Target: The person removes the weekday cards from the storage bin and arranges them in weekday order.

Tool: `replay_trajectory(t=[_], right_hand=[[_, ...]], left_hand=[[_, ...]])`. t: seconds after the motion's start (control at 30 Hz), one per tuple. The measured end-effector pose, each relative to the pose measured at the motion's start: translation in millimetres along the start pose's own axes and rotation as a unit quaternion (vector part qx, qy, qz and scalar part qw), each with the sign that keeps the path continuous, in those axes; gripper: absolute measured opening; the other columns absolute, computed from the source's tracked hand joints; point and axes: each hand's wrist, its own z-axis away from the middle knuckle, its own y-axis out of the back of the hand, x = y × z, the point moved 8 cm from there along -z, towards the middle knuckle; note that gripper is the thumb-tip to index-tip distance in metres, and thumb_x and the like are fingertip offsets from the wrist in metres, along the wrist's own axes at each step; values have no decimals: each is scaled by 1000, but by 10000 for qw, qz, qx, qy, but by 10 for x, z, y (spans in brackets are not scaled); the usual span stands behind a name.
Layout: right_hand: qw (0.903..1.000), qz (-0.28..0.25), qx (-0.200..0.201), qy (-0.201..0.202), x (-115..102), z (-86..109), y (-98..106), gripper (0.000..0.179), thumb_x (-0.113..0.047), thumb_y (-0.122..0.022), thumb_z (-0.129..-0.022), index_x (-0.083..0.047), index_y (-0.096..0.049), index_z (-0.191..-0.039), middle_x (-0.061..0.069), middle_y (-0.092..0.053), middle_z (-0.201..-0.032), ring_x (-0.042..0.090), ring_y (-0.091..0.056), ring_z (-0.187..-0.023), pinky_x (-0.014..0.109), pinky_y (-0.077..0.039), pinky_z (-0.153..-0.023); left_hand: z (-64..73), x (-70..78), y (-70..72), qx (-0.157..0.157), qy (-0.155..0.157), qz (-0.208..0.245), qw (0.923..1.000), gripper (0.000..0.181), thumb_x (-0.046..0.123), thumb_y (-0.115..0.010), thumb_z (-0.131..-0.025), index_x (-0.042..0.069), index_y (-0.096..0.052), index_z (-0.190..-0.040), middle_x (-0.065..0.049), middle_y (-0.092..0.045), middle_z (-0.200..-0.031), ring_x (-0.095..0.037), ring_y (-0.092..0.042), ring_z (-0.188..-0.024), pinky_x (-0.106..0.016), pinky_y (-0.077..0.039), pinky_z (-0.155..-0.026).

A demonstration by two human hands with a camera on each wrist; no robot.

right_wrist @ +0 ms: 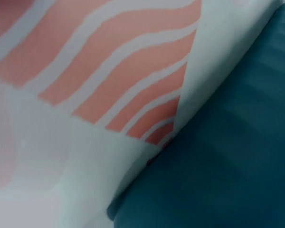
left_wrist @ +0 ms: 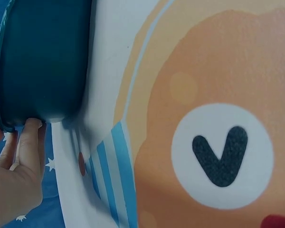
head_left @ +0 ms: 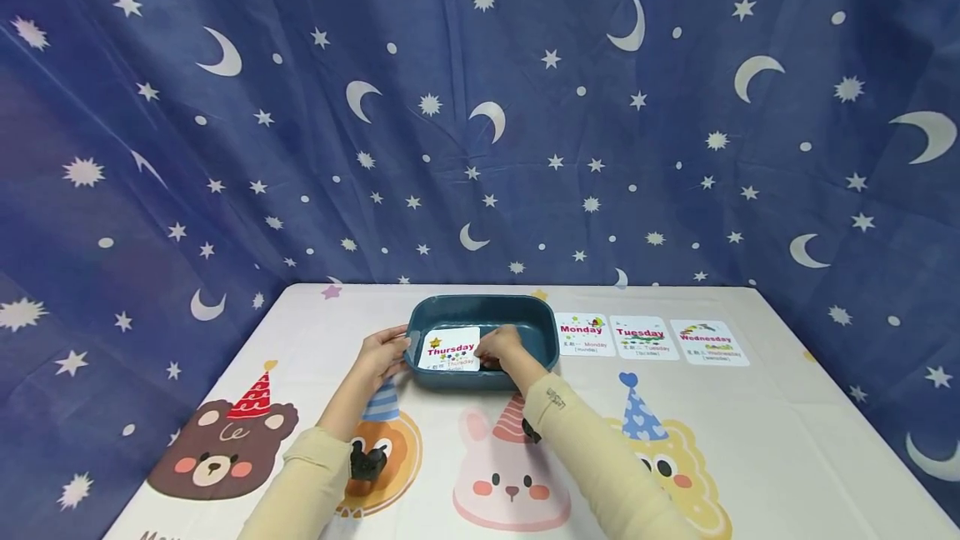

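A dark teal plastic basin [head_left: 542,332] stands on the table. My left hand [head_left: 386,354] grips its left end in the head view, and in the left wrist view the fingers [left_wrist: 31,147] press against the outer wall near the rim. Inside the basin is a white Thursday card [head_left: 452,348], its printed face up. My right hand [head_left: 501,346] reaches over the near rim and pinches the card's right edge, fingers curled. Only the basin's outer wall [right_wrist: 218,156] shows in the right wrist view; the right hand is hidden there.
To the basin's right lie a Monday card [head_left: 587,335], a Tuesday card [head_left: 643,338] and a Wednesday card [head_left: 709,343] in a row. Cartoon animals decorate the white tablecloth [head_left: 795,440]. Behind the table hangs a blue curtain [head_left: 525,190] with stars and moons.
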Motion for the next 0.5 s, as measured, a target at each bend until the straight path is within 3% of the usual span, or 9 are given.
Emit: replay_trajectory(t=[0.07,0.13,0.23,0.3,0.5], right_hand=[[9998,130,96,-119,-183,360,84,13,12,-69,-73,10,-66,-85,9,-58,-55,13,-52,-44,26,-52,-50],[9999,51,2,-110,-269,523,124,11,13,-65,-75,11,-65,-86,5,-53,-51,10,-48,-42,20,-48,-45],[9997,-150,-201,-35,-298,595,138,12,11,-63,-76,11,-62,-88,1,-49,-49,7,-45,-40,15,-42,-41],[9990,-263,-336,-106,-233,491,115,17,9,-63,-77,9,-61,-93,3,-50,-53,8,-46,-41,16,-43,-41],[9969,-375,-650,-233,-242,558,100,26,6,-58,-82,7,-56,-107,6,-50,-67,10,-48,-50,16,-46,-45]], left_hand=[[11,1,-1,20,12,-21,10000,42,4,-50,-95,-1,-45,-137,-24,-49,-134,-15,-61,-91,-25,-55,-75],[18,2,0,34,17,-45,10000,42,5,-50,-96,-1,-44,-137,-24,-49,-134,-16,-61,-93,-28,-55,-79],[26,9,-5,41,24,-43,10000,43,5,-50,-96,0,-44,-137,-24,-50,-134,-18,-61,-96,-28,-55,-79],[24,13,-10,26,18,-32,10000,43,5,-50,-96,0,-44,-137,-24,-49,-134,-19,-61,-97,-26,-54,-76],[62,25,-21,-13,-43,-78,10000,43,5,-49,-96,-1,-43,-138,-25,-49,-134,-14,-62,-92,-24,-54,-74]])
